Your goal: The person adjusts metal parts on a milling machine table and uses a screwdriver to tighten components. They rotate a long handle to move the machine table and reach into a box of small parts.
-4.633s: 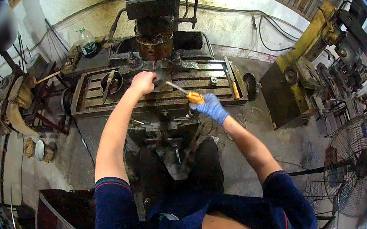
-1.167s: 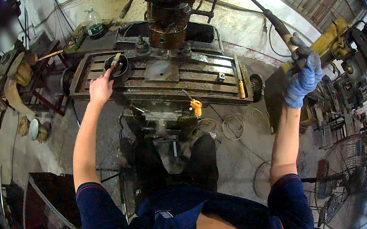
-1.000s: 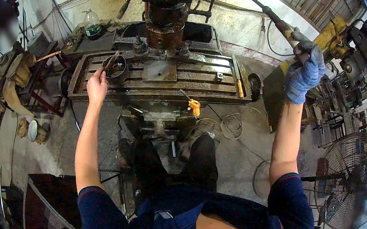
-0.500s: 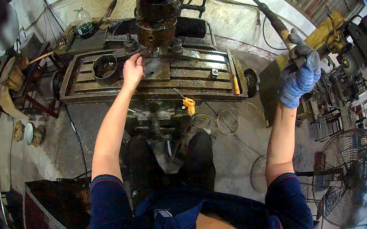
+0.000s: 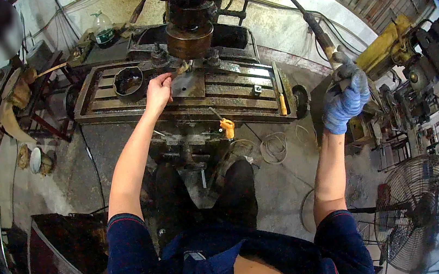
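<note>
My bare left hand [image 5: 158, 94] is closed in a pinch over the slotted metal table [image 5: 112, 107] of a machine. From its fingers what looks like a small brush [image 5: 182, 69] points toward a flat plate [image 5: 189, 84], just below the round, oily spindle head [image 5: 190, 41]. A dark round pot [image 5: 128, 83] with dark liquid stands left of this hand. In a blue-and-grey knitted glove, my right hand [image 5: 347, 94] is wrapped around the end of a long lever [image 5: 320, 34] that slopes down from the machine's upper right.
A yellow air gun [image 5: 226, 128] hangs at the table's front edge. A yellow-handled file [image 5: 282, 99] and a small metal block [image 5: 257, 89] lie toward the table's right end. A floor fan [image 5: 423, 213] stands lower right; coiled hose [image 5: 274, 148] lies on the floor.
My right hand and the lever's end have swung left, toward the table. My left hand has dropped slightly nearer to me, and the brush tip now shows clearly below the spindle head.
</note>
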`<control>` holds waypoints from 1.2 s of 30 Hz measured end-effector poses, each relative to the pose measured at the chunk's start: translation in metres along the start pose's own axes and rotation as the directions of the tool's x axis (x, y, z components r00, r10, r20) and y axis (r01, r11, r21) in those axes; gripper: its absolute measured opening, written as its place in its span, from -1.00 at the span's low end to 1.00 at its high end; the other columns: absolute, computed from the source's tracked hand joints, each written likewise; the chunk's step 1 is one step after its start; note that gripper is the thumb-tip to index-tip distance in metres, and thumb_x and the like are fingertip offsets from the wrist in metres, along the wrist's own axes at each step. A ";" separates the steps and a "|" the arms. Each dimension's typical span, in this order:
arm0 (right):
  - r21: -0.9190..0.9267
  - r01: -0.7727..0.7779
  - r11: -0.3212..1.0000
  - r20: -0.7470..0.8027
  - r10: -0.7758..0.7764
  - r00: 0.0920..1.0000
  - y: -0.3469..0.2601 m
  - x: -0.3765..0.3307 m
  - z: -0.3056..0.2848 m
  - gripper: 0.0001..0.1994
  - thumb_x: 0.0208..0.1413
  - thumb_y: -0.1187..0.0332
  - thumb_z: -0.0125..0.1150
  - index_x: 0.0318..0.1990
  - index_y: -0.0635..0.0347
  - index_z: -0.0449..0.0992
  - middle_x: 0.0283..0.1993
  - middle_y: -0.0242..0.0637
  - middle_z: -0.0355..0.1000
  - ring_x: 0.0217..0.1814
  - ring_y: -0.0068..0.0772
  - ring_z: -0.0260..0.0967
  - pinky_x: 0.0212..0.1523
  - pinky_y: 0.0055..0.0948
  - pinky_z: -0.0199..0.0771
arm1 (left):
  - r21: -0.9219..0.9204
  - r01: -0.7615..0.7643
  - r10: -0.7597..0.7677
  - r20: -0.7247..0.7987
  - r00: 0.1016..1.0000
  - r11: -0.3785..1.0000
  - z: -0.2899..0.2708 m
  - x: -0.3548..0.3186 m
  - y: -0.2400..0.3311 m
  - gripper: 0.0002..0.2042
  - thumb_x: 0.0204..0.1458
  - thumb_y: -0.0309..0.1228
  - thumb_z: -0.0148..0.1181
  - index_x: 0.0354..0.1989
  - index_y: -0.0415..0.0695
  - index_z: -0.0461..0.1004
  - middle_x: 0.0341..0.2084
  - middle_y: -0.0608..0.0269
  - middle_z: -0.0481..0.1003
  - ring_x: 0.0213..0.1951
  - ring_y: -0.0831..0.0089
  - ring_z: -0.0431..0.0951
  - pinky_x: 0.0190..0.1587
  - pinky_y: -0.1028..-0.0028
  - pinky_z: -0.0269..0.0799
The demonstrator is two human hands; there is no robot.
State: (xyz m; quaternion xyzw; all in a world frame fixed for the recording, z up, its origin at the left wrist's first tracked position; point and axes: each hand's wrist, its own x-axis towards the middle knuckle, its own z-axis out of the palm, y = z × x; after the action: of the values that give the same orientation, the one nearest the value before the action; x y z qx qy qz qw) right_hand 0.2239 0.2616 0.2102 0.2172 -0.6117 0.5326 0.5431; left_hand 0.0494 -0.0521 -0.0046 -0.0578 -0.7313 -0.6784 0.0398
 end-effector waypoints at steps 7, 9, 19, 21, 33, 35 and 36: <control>0.065 -0.075 0.995 -0.022 0.077 0.997 0.009 -0.015 -0.009 -0.71 0.00 0.20 0.11 -0.51 0.31 0.43 -0.45 -0.21 0.40 -0.26 -0.24 0.34 -0.06 -0.30 0.25 | 0.058 -0.043 0.039 0.075 0.996 0.997 -0.005 -0.023 0.017 -0.72 0.10 -0.44 -0.09 -0.07 -0.30 0.38 -0.76 0.28 0.35 -0.78 0.56 0.32 -0.69 0.53 0.25; 0.080 -0.073 0.994 -0.029 0.075 0.997 0.013 -0.018 -0.008 -0.71 0.00 0.20 0.12 -0.50 0.30 0.44 -0.44 -0.21 0.41 -0.25 -0.23 0.34 -0.04 -0.26 0.23 | 0.078 -0.080 0.074 0.078 0.994 0.994 -0.007 -0.026 0.016 -0.72 0.10 -0.43 -0.09 -0.07 -0.31 0.37 -0.75 0.28 0.35 -0.77 0.57 0.32 -0.69 0.53 0.26; 0.056 -0.126 0.990 -0.023 0.128 0.992 0.027 -0.034 -0.019 -0.67 0.01 0.13 0.11 -0.55 0.26 0.39 -0.42 -0.17 0.40 -0.32 -0.33 0.31 -0.11 -0.27 0.25 | 0.110 -0.068 0.059 0.083 0.995 0.992 -0.011 -0.033 0.024 -0.71 0.10 -0.44 -0.09 -0.06 -0.33 0.36 -0.75 0.26 0.36 -0.76 0.58 0.33 -0.66 0.53 0.27; 0.062 -0.157 0.986 -0.020 0.158 0.987 0.029 -0.035 -0.024 -0.69 0.01 0.15 0.11 -0.48 0.27 0.43 -0.37 -0.12 0.42 -0.30 -0.31 0.35 -0.08 -0.25 0.28 | 0.132 -0.076 0.066 0.078 0.995 0.988 -0.010 -0.034 0.026 -0.71 0.09 -0.44 -0.08 -0.06 -0.32 0.36 -0.74 0.26 0.37 -0.76 0.58 0.33 -0.66 0.53 0.28; -0.025 0.009 1.000 0.003 -0.009 1.000 0.004 0.000 -0.009 -0.62 0.05 0.13 0.06 -0.45 0.39 0.46 -0.33 -0.12 0.48 -0.46 -0.51 0.29 -0.41 -0.54 0.27 | 0.409 -0.176 0.152 0.089 0.984 0.895 -0.010 -0.032 0.030 -0.72 0.03 -0.41 -0.01 -0.08 -0.19 0.40 -0.55 0.07 0.50 -0.53 0.29 0.53 -0.40 0.38 0.40; 0.044 0.002 0.999 0.012 -0.002 1.000 0.003 0.004 -0.005 -0.67 0.06 0.20 0.06 -0.40 0.39 0.48 -0.30 -0.11 0.48 -0.48 -0.56 0.27 -0.43 -0.57 0.27 | 0.451 -0.225 0.215 0.075 0.974 0.864 -0.012 -0.030 0.021 -0.72 0.02 -0.40 0.00 -0.08 -0.17 0.39 -0.44 0.01 0.50 -0.40 0.20 0.53 -0.31 0.35 0.39; 0.023 0.027 0.999 0.001 -0.027 1.000 0.000 0.007 -0.001 -0.67 0.06 0.20 0.07 -0.39 0.39 0.49 -0.33 -0.12 0.48 -0.49 -0.56 0.27 -0.43 -0.56 0.27 | 0.470 -0.252 0.248 0.071 0.966 0.846 -0.012 -0.028 0.016 -0.72 0.01 -0.40 0.01 -0.08 -0.16 0.39 -0.39 -0.01 0.50 -0.34 0.16 0.53 -0.26 0.33 0.39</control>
State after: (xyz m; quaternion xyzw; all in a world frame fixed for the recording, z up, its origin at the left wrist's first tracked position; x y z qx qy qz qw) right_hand 0.2226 0.2643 0.2161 0.2320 -0.6029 0.5321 0.5473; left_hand 0.0790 -0.0639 0.0087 -0.1436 -0.8615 -0.4672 0.1376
